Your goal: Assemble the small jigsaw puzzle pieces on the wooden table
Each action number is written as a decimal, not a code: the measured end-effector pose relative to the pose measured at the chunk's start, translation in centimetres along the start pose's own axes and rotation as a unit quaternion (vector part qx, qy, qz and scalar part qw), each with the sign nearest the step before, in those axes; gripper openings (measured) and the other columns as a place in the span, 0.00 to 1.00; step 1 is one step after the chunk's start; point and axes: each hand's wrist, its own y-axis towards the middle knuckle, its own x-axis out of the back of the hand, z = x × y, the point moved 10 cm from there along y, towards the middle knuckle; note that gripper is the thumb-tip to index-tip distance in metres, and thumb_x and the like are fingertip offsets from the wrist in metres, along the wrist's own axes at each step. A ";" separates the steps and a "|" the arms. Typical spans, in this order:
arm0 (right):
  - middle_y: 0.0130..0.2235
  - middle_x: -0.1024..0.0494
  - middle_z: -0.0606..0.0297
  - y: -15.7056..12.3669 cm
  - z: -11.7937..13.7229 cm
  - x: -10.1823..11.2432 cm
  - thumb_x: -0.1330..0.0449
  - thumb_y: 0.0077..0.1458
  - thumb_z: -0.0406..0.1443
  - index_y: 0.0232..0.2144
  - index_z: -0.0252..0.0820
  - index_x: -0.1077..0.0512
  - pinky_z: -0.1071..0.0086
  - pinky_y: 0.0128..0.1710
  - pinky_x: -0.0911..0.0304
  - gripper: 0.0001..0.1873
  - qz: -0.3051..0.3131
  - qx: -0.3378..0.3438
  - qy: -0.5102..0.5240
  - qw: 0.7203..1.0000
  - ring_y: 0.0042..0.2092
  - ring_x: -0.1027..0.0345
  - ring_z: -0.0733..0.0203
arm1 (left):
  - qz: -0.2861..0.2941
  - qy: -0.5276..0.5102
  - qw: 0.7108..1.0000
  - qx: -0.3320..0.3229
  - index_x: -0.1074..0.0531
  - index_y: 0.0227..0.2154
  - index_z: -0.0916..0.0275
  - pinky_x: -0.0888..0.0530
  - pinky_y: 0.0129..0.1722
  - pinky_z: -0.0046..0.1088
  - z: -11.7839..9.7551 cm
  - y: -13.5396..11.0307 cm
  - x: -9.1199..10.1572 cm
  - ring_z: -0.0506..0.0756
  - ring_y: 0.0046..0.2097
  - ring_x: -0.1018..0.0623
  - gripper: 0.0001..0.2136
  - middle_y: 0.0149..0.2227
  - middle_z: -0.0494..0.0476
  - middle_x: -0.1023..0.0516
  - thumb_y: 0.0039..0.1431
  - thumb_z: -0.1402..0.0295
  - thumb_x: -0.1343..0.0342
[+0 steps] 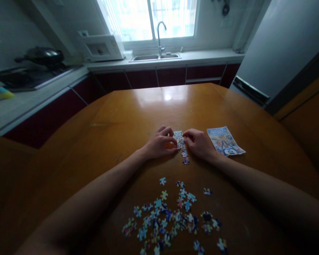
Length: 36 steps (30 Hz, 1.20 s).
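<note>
A partly joined jigsaw puzzle (179, 140) lies on the table as a narrow strip, its lower end (185, 158) one piece wide. My left hand (162, 143) is at its left edge, with curved fingers and the thumb closed in on the border. On the opposite side, my right hand (199, 141) is curled, its fingertips pressed to the right edge. Exactly which piece each hand grips is hidden by the fingers. Nearer to me lies a loose pile of jigsaw pieces (163, 223), with a few single pieces (162, 181) apart from it.
A creased picture sheet (224, 140) lies right of my right hand. The wooden table (154, 113) has rounded sides. Beyond it are a counter with a sink (146, 57), a faucet (159, 39), a white microwave (102, 47), a pan (44, 56) on the stove and a fridge (284, 42).
</note>
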 end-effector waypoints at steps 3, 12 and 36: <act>0.35 0.20 0.61 0.1 -0.2 -0.2 0.42 0.54 0.26 0.34 0.41 0.23 0.65 0.39 0.35 0.09 0.000 0.001 0.006 1.000 0.37 0.28 0.58 | 0.003 0.002 1.000 0.001 0.19 0.33 0.56 0.33 0.50 0.36 0.0 0.0 -0.1 0.57 0.45 0.33 0.06 0.40 0.55 0.31 0.58 0.60 0.36; 0.35 0.19 0.61 0.2 -0.3 -0.3 0.42 0.54 0.27 0.33 0.41 0.23 0.65 0.38 0.35 0.09 0.002 0.002 0.013 1.000 0.36 0.27 0.58 | 0.009 0.006 1.000 0.012 0.19 0.33 0.56 0.32 0.50 0.36 0.2 0.0 -0.2 0.57 0.45 0.32 0.06 0.40 0.55 0.30 0.57 0.61 0.35; 0.31 0.25 0.64 -0.5 1.6 -2.3 0.46 0.50 0.22 0.29 0.42 0.19 0.69 0.34 0.41 0.18 0.127 0.088 0.021 0.988 0.33 0.32 0.63 | 0.016 -0.034 0.999 -0.017 0.18 0.35 0.55 0.32 0.47 0.35 -0.4 0.0 0.0 0.56 0.44 0.33 0.05 0.38 0.56 0.31 0.62 0.64 0.39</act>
